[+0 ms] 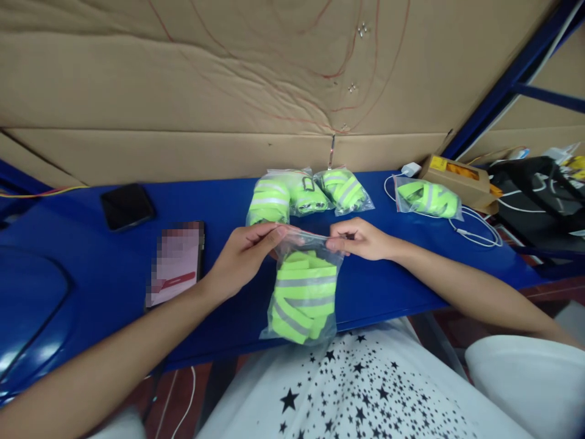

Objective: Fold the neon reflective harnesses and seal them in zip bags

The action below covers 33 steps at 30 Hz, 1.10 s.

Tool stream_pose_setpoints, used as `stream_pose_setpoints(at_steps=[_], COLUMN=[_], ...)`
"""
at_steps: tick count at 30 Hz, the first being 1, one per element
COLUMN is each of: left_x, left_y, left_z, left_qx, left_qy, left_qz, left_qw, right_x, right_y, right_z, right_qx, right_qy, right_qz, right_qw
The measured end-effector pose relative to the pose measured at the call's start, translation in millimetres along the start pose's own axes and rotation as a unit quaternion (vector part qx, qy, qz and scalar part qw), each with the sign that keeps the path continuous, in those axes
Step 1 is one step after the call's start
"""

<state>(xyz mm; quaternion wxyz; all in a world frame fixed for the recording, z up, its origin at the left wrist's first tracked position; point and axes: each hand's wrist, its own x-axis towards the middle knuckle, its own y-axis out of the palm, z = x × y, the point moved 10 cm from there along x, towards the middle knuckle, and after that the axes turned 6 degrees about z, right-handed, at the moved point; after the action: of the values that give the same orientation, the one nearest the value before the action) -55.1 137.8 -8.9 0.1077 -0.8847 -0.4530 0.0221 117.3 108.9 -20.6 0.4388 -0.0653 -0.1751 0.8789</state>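
A clear zip bag (pixel 304 299) holds a folded neon-yellow strap with grey reflective stripes and hangs over the table's front edge. My left hand (pixel 249 253) pinches the bag's top left corner between thumb and fingers. At the top right corner, my right hand (pixel 359 239) grips the same zip edge. The strip stretches between both hands; whether it is sealed I cannot tell. Just behind my hands lie similar filled bags: one on the left (pixel 269 201), one in the middle (pixel 307 192) and one on the right (pixel 346 189).
Another filled bag (pixel 428 199) lies right, by a white cable (pixel 479 228) and a cardboard box (pixel 457 177). A black phone (pixel 128 206) and a phone with a lit screen (pixel 176 265) lie left on the blue table (pixel 384 292). Cardboard (pixel 228 79) lines the back.
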Motion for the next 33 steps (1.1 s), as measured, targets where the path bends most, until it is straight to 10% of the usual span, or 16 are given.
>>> stream_pose_setpoints(at_steps=[11, 17, 24, 30, 33], left_x=[-1, -4, 20, 21, 21], left_y=[0.7, -40.1, -41.6, -64.1, -63.2], left_z=[4, -38, -10, 2, 9], left_qx=[-0.047, 0.254, 0.367, 0.044, -0.186], left_qy=[-0.016, 0.152, 0.121, 0.052, 0.003], left_qz=[-0.023, -0.163, -0.076, -0.138, -0.141], left_qw=[0.999, 0.941, 0.919, 0.988, 0.972], right_x=[2, -10, -39, -53, -76], right_y=[-25, -40, -88, -127, -164], right_z=[-15, -3, -10, -51, -58], right_qx=[0.081, 0.018, 0.054, 0.139, 0.164], right_qy=[0.009, -0.022, -0.045, -0.016, -0.036], right_qz=[-0.125, -0.252, -0.44, -0.544, -0.63], right_qw=[0.989, 0.967, 0.895, 0.828, 0.758])
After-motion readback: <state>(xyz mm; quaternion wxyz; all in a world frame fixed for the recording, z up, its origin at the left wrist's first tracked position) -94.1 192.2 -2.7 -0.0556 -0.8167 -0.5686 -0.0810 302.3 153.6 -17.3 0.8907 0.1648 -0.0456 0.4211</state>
